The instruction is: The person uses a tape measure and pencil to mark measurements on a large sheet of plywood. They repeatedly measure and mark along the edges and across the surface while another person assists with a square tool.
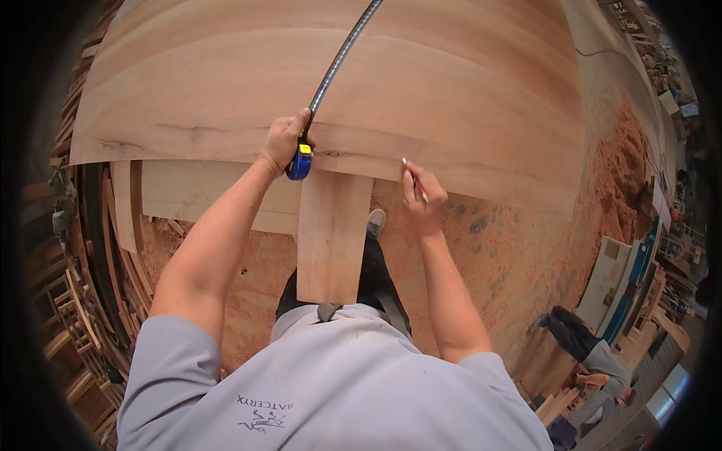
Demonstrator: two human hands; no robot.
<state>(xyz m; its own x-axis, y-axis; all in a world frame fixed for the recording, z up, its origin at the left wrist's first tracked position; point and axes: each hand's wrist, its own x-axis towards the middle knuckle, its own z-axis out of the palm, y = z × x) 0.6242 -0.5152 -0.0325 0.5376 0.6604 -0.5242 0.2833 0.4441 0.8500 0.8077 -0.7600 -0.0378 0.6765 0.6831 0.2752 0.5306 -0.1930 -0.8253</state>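
Right hand (425, 194) at panel (466, 98) edge, between plank (331, 240) and sawdust pile (626, 169)

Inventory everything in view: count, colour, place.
Wide board: one, tan, ahead
Tape measure: one, blue, near centre, blade out
Pencil: one, red, centre right
Plank: one, tan, centre
Panel: one, cream, centre left
Sawdust heap: one, orange, right
Timber: many, brown, left
Clutter: uncountable, mixed, far right
Other person: one, grey top, lower right
Shirt: one, grey, bottom
Trousers: one, black, lower centre
Shoe: one, grey, centre
Left grip: one, holding tape measure
Right grip: one, holding pencil
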